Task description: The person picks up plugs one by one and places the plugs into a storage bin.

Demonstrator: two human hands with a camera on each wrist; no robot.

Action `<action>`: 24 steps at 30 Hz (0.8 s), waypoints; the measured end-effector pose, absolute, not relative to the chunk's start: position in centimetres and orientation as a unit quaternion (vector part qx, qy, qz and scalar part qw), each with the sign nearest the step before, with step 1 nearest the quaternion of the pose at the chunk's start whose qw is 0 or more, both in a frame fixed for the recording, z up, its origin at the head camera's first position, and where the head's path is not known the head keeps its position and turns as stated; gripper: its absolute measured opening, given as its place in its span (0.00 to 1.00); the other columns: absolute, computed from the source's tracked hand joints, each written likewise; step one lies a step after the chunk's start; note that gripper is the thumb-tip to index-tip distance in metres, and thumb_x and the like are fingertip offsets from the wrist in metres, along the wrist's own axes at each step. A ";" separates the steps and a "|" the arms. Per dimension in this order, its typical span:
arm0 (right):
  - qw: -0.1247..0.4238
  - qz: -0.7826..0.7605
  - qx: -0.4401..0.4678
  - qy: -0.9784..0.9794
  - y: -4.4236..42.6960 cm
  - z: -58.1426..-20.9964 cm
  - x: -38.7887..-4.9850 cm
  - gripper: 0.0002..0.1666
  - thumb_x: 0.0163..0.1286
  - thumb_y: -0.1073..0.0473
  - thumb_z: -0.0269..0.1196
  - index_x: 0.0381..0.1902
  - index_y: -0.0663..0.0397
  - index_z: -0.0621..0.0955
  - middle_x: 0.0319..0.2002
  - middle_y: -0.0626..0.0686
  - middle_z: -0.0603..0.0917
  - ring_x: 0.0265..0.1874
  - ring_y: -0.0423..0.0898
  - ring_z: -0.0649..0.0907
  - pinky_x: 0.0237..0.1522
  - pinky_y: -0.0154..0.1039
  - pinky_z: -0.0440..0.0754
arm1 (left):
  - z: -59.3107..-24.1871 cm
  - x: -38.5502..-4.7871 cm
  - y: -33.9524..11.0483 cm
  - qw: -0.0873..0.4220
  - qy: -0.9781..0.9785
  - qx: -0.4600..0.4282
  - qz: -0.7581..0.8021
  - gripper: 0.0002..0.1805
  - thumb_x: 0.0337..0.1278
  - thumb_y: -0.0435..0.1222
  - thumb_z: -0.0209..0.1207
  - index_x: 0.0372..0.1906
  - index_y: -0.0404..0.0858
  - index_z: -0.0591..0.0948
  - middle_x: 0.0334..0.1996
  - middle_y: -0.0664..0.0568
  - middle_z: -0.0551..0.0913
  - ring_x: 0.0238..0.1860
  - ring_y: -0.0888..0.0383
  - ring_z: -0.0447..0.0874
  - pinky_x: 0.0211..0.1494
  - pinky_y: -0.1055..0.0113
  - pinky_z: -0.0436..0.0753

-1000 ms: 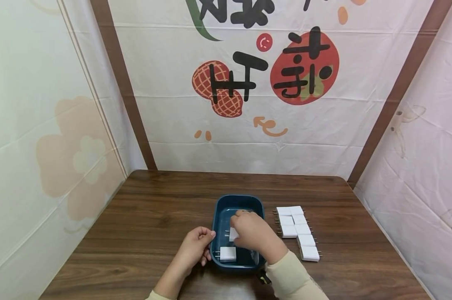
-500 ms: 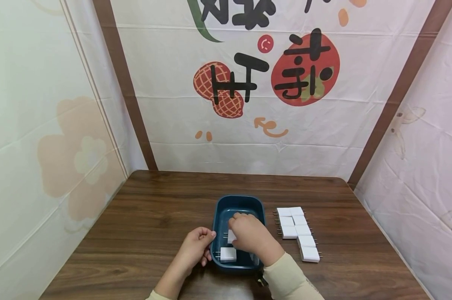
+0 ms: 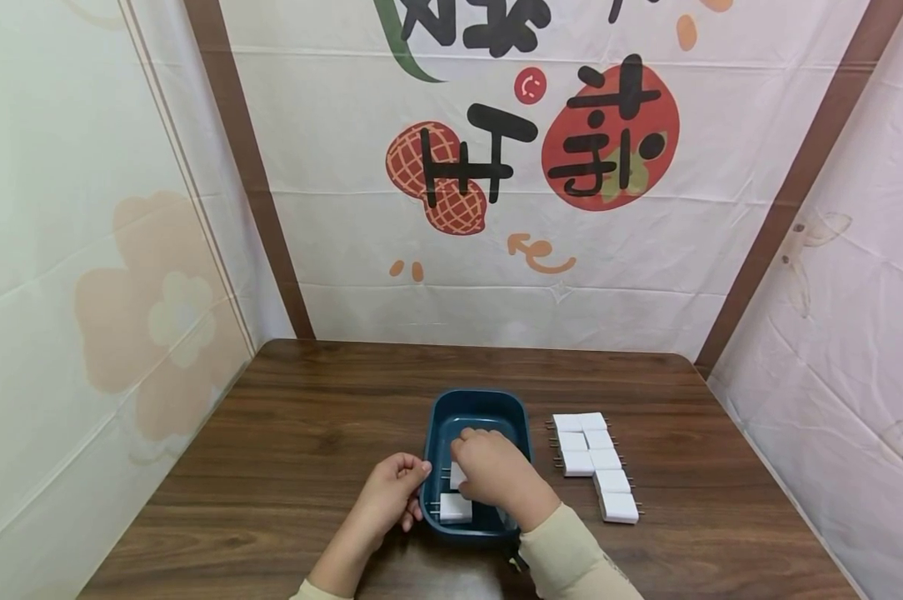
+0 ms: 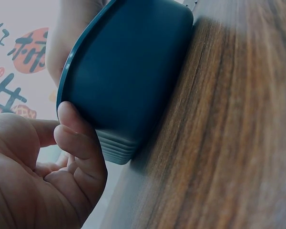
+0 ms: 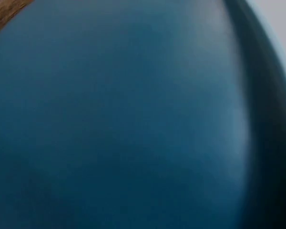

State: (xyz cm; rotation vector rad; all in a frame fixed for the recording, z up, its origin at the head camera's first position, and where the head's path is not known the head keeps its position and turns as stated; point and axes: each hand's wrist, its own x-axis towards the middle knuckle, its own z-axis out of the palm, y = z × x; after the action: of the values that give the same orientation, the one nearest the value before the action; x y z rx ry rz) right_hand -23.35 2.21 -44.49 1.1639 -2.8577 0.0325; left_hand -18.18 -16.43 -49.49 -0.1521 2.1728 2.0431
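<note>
A deep blue plastic bin (image 3: 440,410) stands on the table. My left hand (image 3: 388,493) pinches its left rim between thumb and fingers; in the left wrist view the fingertips (image 4: 72,139) lie against the bin's outer wall. Inside the bin, my right hand (image 3: 502,473) grips a white plug adapter (image 3: 457,476), its two metal prongs pointing left; the hand covers its right part. Just in front of it, another plug adapter (image 3: 455,508) lies flat at the near left corner, prongs also left. The right wrist view shows only the bin's blurred blue wall (image 5: 133,105).
Right of the bin, several white plug adapters (image 3: 601,458) lie side by side in two columns on the wooden table (image 3: 331,408), prongs outward. A printed curtain (image 3: 331,242) hangs behind the table, with more curtain on both sides.
My right hand has moved slightly left and towards me with the plug adapter, bringing it closer to the other adapter in the bin. My left hand has stayed on the rim.
</note>
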 end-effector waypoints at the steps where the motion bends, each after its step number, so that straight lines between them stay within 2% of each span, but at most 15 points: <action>1: 0.026 0.009 0.377 -0.926 2.1 -44.6 -23.4 0.20 0.57 0.51 0.79 0.45 0.50 0.87 0.37 0.46 0.84 0.34 0.40 0.79 0.47 0.41 0.84 | -49.5 -18.2 -16.4 0.078 0.725 -0.051 0.682 0.19 0.76 0.43 0.57 0.50 0.27 0.74 0.20 0.51 0.77 0.15 0.62 0.74 0.14 0.72 0.72; 24: 0.013 -0.017 0.375 -0.927 1.1 -45.2 -24.0 0.22 0.57 0.49 0.79 0.47 0.48 0.87 0.42 0.47 0.86 0.39 0.42 0.83 0.51 0.43 0.85 | -49.6 -18.4 -16.4 0.081 0.727 -0.055 0.680 0.20 0.76 0.43 0.57 0.51 0.28 0.74 0.20 0.52 0.77 0.15 0.61 0.74 0.14 0.72 0.72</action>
State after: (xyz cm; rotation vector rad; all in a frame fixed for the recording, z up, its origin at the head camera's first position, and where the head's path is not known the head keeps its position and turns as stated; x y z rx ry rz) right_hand -24.03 1.13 -45.20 1.1702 -2.8880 -0.0535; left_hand -18.35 -16.44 -49.59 -0.1641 2.1731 2.0314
